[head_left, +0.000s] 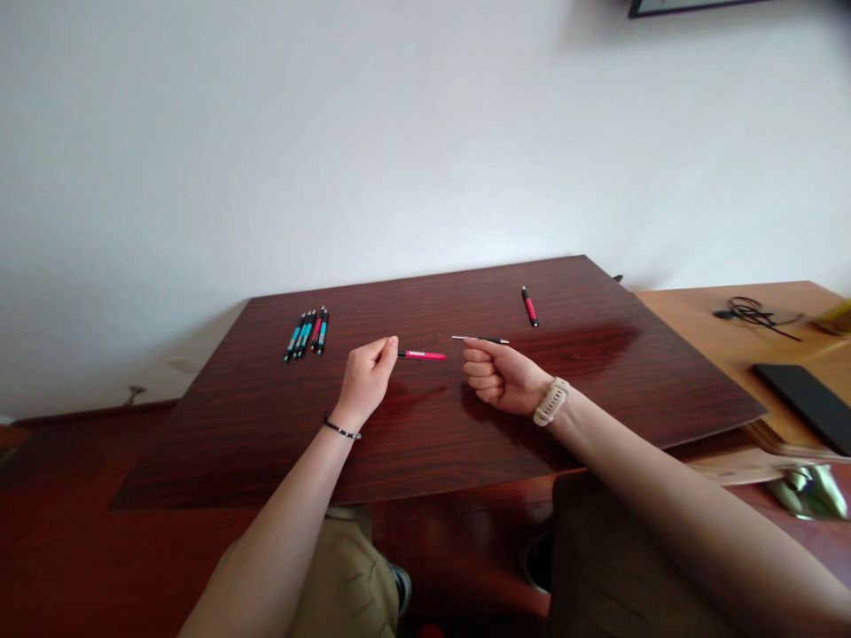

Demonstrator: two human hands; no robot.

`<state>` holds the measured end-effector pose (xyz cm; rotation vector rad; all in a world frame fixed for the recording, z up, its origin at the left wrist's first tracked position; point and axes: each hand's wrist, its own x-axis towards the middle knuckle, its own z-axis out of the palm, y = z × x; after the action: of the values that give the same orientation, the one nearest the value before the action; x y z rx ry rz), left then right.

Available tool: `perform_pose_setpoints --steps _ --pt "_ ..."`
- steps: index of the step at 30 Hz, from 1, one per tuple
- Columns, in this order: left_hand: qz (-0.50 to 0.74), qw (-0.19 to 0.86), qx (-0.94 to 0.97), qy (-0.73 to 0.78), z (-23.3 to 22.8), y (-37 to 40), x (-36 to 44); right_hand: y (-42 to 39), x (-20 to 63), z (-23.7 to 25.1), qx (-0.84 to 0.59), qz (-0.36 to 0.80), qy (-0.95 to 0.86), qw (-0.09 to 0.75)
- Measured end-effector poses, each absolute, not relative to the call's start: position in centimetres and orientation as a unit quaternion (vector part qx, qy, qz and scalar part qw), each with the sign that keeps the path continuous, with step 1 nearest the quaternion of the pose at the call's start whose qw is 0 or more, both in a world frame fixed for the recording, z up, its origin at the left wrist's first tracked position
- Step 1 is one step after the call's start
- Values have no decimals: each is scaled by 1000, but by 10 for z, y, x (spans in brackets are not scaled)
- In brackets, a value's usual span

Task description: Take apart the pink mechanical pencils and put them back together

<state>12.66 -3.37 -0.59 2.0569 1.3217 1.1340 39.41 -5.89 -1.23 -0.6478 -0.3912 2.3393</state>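
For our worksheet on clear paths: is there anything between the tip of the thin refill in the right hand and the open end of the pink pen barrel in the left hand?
Nothing visible. Only a bare gap above the table separates the refill from the pen barrel.

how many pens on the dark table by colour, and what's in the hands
Blue pens in the group: 3, as far as the small view shows
Red pens in the same group: 2
Lone red pen: 1
Pink pen barrel, in left hand: 1
Thin pen refill, in right hand: 1
Total: 8
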Motion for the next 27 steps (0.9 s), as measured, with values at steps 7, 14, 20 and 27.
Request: perform_pose_setpoints --steps 7,14,20,27 --pt "401 222 752 473 -6 -38 131 -64 388 -6 -301 871 -234 309" --pt "408 243 742 473 -9 -37 131 -65 387 -8 -323 859 -279 285" --pt "397 251 749 467 -9 -40 134 -64 385 -10 -292 871 -304 253" --pt "390 268 751 460 -9 -40 137 -69 380 -8 -314 805 -381 329"
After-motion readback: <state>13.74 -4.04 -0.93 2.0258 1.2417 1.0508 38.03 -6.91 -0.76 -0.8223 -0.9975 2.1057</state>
